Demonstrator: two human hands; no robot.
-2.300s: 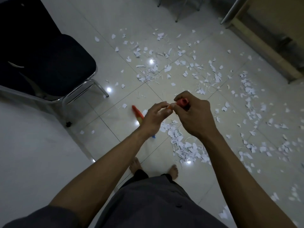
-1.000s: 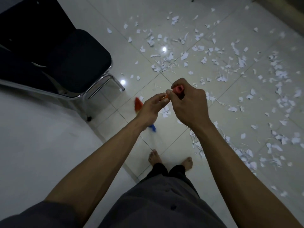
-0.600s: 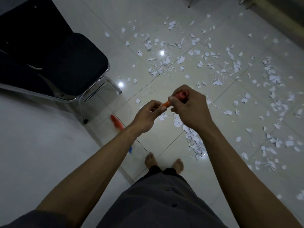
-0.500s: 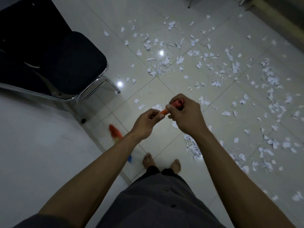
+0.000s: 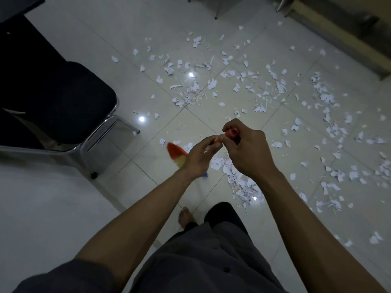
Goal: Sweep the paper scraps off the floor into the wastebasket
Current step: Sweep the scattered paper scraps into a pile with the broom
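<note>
Both my hands grip a broom with an orange handle. My right hand (image 5: 246, 150) is shut around the red handle end (image 5: 231, 132), and my left hand (image 5: 200, 158) holds the handle just below it. The red and yellow broom head (image 5: 177, 155) sits low on the floor to the left of my left hand, blurred. White paper scraps (image 5: 243, 182) lie in a heap right of my feet, and more paper scraps (image 5: 243, 81) are scattered over the tiled floor ahead and to the right. No wastebasket is in view.
A black chair with chrome legs (image 5: 69, 106) stands at the left, close to the broom head. A white surface (image 5: 42, 208) fills the lower left. A low wooden ledge (image 5: 347, 37) runs along the far right. My bare foot (image 5: 185, 215) is beside the heap.
The broom head has swung from the lower left, near the chair leg, up and to the right toward the scraps. My hands have stayed together on the handle.
</note>
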